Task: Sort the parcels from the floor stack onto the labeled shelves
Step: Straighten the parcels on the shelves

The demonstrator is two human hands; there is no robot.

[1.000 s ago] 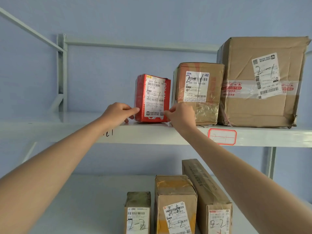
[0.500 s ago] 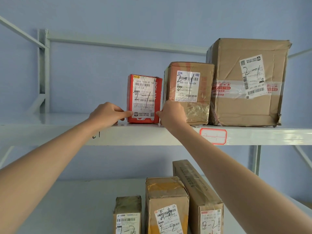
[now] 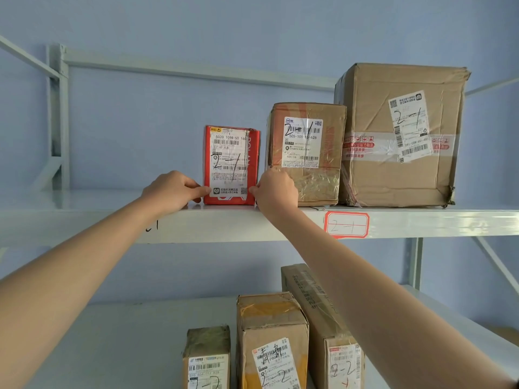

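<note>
Two hands steady the red parcel (image 3: 230, 165), which stands upright at the front edge of the upper shelf (image 3: 280, 220). The left hand (image 3: 171, 189) and right hand (image 3: 276, 189) have fingers pinched on its lower corners. Best to square it, label outward, and slide it right without nudging the taped brown box (image 3: 307, 153) just beside. The shelf tag (image 3: 346, 224) reads 2-1, matching its marking.
</note>
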